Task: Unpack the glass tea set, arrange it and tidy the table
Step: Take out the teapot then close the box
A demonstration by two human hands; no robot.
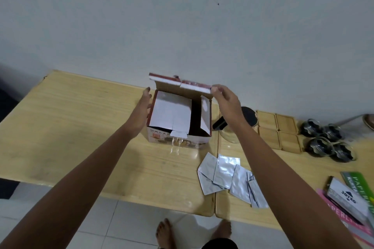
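A cardboard box (179, 121) is standing open near the back edge of the tabletop (81, 137), close to the seam where 2 wooden tabletops are meeting. Its lid (180, 84) is tilting up at the back, and white inner flaps are folding down into the opening. The left hand (142, 113) is resting flat against the box's left side, fingers spread and straight. The right hand (225, 95) is pinching the right end of the lid between thumb and fingertips.

Just beside the box's right wall, partly hidden behind the right forearm, a glass teapot (234, 125) with a black lid is sitting on the right tabletop. Further right, 4 wooden coasters (278, 130) are lying in a square, touching one another, and next to them 4 glass cups (325, 142) are clustering near the back edge. Silver foil packets (228, 176) are lying scattered near the front edge, across the seam. Booklets (348, 200) are overlapping at the front right corner.
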